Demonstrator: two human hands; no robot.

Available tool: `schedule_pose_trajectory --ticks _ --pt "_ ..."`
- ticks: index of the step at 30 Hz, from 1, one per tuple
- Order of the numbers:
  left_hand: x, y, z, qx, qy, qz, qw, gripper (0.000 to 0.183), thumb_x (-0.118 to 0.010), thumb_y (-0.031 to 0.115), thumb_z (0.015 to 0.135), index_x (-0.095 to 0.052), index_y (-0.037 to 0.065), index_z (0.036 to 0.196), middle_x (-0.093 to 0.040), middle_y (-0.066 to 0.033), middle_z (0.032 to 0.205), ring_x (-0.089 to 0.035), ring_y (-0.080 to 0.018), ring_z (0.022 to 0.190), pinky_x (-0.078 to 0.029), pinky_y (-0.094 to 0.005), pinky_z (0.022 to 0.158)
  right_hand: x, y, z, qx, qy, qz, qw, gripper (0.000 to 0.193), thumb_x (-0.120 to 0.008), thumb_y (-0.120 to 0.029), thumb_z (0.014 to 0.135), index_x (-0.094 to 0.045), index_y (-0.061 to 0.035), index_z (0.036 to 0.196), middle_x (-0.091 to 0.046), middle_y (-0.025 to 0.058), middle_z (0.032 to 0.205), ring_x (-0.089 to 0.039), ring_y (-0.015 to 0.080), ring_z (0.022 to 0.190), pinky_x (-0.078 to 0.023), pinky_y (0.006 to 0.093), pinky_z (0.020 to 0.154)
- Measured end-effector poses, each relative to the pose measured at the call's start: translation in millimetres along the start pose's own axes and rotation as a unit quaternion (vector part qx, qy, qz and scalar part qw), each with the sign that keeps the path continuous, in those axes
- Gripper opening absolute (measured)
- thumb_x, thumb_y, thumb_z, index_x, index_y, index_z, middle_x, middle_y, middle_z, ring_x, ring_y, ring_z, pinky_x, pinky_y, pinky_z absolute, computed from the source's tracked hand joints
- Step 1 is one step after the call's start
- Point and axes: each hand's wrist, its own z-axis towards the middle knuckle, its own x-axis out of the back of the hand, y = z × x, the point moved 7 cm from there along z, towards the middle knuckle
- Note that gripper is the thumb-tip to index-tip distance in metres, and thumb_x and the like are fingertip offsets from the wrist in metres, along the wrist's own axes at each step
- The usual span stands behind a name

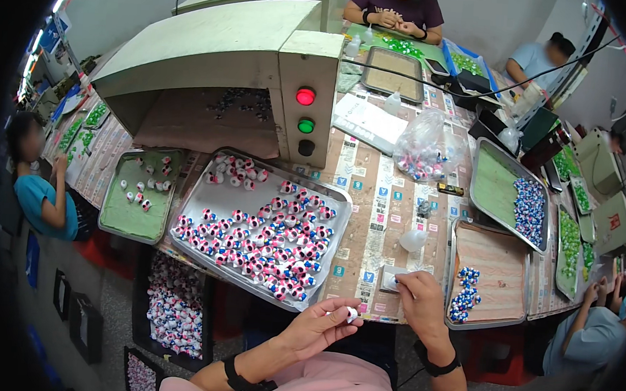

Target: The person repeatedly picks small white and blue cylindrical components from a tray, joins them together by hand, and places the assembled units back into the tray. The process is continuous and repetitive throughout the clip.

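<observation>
My left hand (315, 330) is pinching a small white figurine head (351, 315) just off the table's near edge. Farther right, my right hand (424, 306) has its fingertips drawn together at a small pale square dish (387, 279). What those fingertips hold, if anything, is too small to make out. Left of my hands a large metal tray (216, 198) carries many white, pink and blue figurine heads (266, 250). Beyond the square dish lies a small translucent squeeze bottle (413, 240).
A tunnel-shaped machine (214, 53) with red and green lights stands behind the big tray. Left is a green-lined tray (133, 213); right, a tray of blue-white pieces (495, 257) and another tray (500, 185). A plastic bag (428, 145) lies mid-table. Several people sit nearby.
</observation>
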Motion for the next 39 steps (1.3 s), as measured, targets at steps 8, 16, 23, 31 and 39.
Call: schedule_pose_trajectory --ticks 8,16,23,31,39 --pt "8.8 -7.3 7.6 -0.013 -0.010 0.017 1.000 0.035 -0.058 0.010 0.095 -0.052 0.003 0.129 -0.060 -0.0061 0.111 -0.062 -0.0142 0.101 -0.055 -0.0245 0.085 14.6 -37.5 -10.6 -0.072 -0.043 0.180 0.980 0.017 -0.071 0.000 0.078 -0.071 -0.0019 0.095 -0.067 0.0108 0.089 -0.064 0.0178 0.072 -0.050 0.0275 0.062" --pt "4.1 -6.2 8.2 -0.004 0.016 0.067 0.998 0.035 -0.060 0.007 0.094 -0.053 0.003 0.128 -0.060 -0.0049 0.109 -0.061 -0.0120 0.100 -0.054 -0.0222 0.081 -5.0 -41.2 -28.6 -0.122 -0.077 0.313 0.939 0.018 -0.073 -0.004 0.081 -0.071 -0.0004 0.098 -0.067 0.0083 0.090 -0.062 0.0102 0.072 -0.050 0.0215 0.062" --pt "8.5 -6.7 6.9 -0.014 0.036 0.098 0.994 0.033 -0.064 0.005 0.091 -0.058 0.003 0.123 -0.061 -0.0031 0.104 -0.058 -0.0082 0.087 -0.051 -0.0195 0.074 -13.9 -36.1 -32.8 -0.142 -0.093 0.331 0.928 0.018 -0.074 -0.005 0.081 -0.071 0.0000 0.098 -0.068 0.0088 0.089 -0.063 0.0093 0.070 -0.050 0.0209 0.062" --pt "6.9 -7.1 7.3 -0.024 0.015 0.076 0.997 0.029 -0.067 0.005 0.088 -0.063 0.001 0.116 -0.064 -0.0042 0.101 -0.057 -0.0082 0.085 -0.050 -0.0204 0.075 -21.0 -35.3 -37.0 -0.178 -0.085 0.438 0.877 0.018 -0.076 -0.006 0.080 -0.072 -0.0006 0.097 -0.068 0.0097 0.090 -0.064 0.0118 0.079 -0.051 0.0222 0.068" --pt "3.4 5.1 2.7 -0.065 0.022 0.098 0.993 0.028 -0.069 0.002 0.086 -0.064 0.003 0.113 -0.065 -0.0070 0.103 -0.062 -0.0109 0.087 -0.054 -0.0227 0.076 -19.7 -41.7 -34.2 -0.110 -0.048 0.359 0.926 0.018 -0.078 -0.003 0.077 -0.073 -0.0019 0.094 -0.067 0.0086 0.085 -0.064 0.0146 0.079 -0.050 0.0241 0.070"
